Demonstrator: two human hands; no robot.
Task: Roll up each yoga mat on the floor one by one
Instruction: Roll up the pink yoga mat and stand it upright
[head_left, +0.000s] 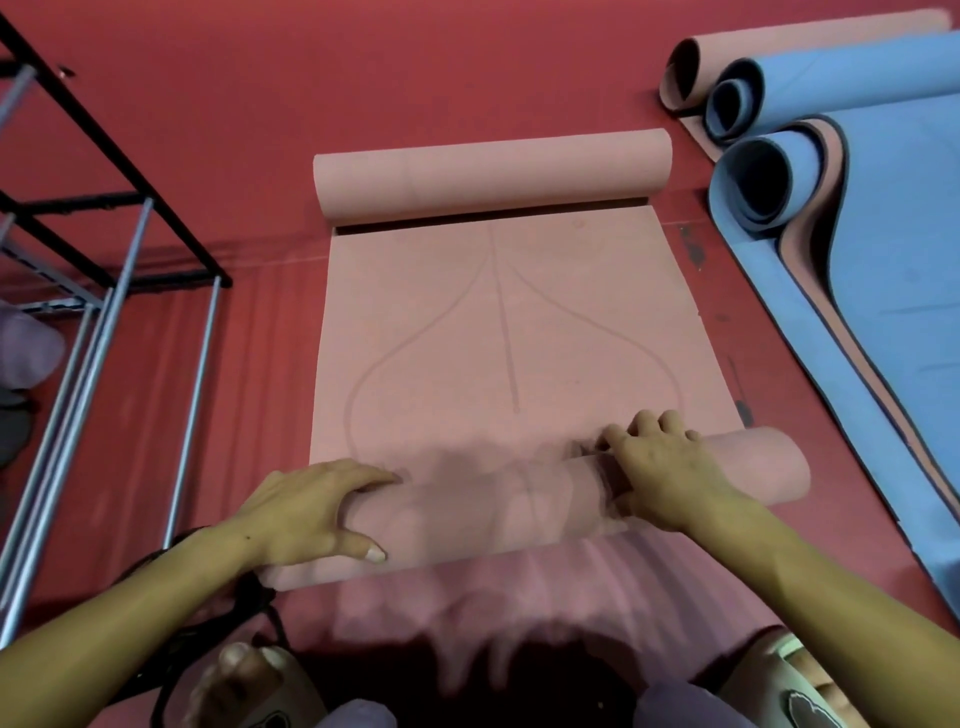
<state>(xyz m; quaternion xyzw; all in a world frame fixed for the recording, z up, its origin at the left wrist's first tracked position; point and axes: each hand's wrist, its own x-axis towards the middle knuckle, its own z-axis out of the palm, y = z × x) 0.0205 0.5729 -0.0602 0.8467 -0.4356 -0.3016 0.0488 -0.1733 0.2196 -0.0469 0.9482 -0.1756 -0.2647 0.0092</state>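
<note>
Both hands, left (311, 512) and right (662, 467), fingers curled, forearms outstretched.

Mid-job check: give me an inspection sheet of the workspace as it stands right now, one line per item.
Surface: red floor, bare around the mats.
Job's things: pink mat lies flat in the middle, its near end rolled into a near roll and its far end curled into a far roll; blue and pink mats to the right, ends rolled.
Clutter: dark marks on the floor by the pink mat's right edge.
Hands: left hand and right hand both grip the near roll.
Cables: dark cord by the left wrist.
Surroundings: metal rack at left.
</note>
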